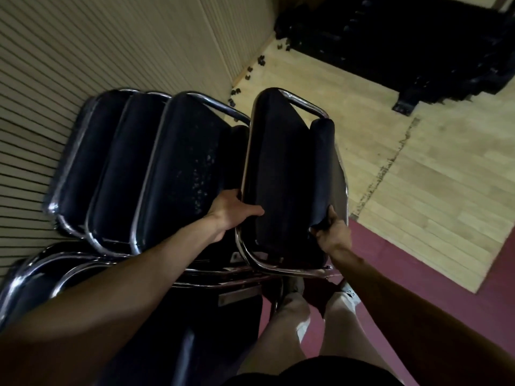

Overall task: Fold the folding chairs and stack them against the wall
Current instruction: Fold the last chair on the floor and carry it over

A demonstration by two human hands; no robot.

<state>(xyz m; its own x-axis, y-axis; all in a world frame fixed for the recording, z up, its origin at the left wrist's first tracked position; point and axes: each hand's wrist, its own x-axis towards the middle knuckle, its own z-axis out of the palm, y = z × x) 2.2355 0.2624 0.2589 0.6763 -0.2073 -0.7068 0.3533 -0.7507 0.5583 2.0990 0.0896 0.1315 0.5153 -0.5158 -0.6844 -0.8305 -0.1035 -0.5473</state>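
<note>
Folded black-cushioned, chrome-framed chair [281, 174] held upright by both hands: left hand [231, 211] curled round its left frame edge, right hand [333, 228] gripped its right cushion edge. It stood just right of three similar folded chairs [133, 168] that leaned against the ribbed beige wall [83, 51].

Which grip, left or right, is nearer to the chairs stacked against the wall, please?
Left. The left grip grasps the held chair's edge right beside the stacked chairs; the right grip grasps its far edge, away from them.

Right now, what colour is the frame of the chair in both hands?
Shiny chrome silver. The frame of the held chair shows best in the head view.
</note>
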